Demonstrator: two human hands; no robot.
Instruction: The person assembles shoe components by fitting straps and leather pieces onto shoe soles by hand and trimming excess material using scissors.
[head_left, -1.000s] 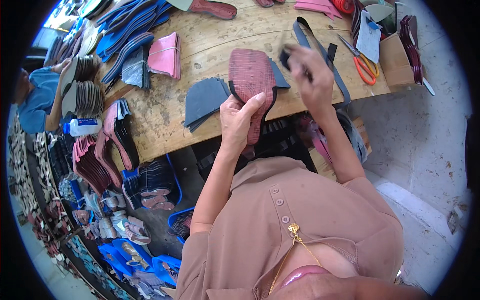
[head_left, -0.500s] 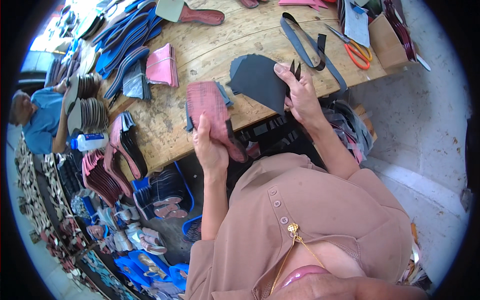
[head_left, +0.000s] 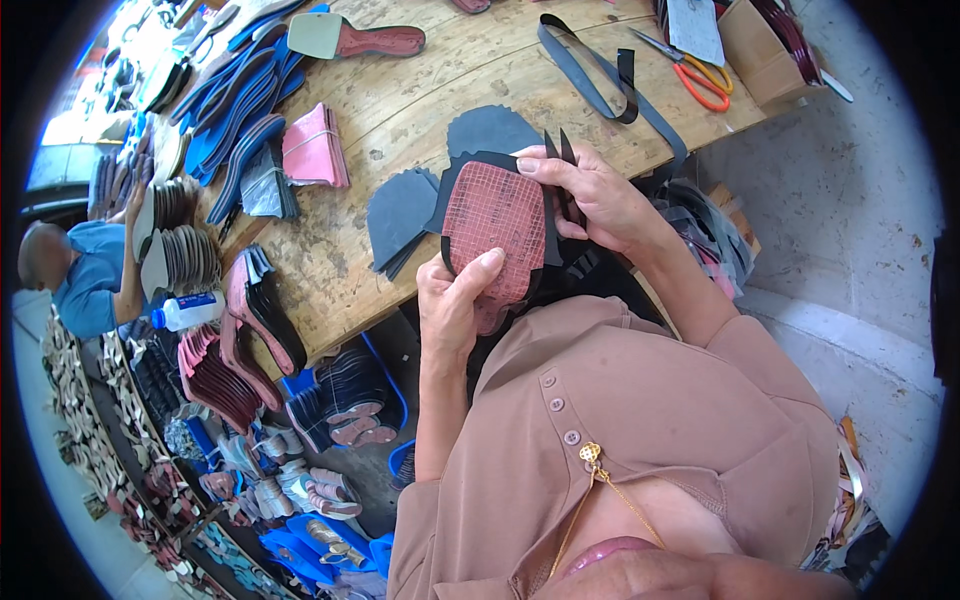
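Sole (head_left: pixel 499 215) in hands (head_left: pixel 450 305); cardbd box (head_left: pixel 752 55) w/ maroon pcs (head_left: pixel 794 42).

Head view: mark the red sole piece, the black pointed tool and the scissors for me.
Red sole piece (head_left: pixel 497 215): head view, middle of its gridded face.
Black pointed tool (head_left: pixel 569 151): head view, on its right prong.
Scissors (head_left: pixel 685 61): head view, near where blades meet handles.
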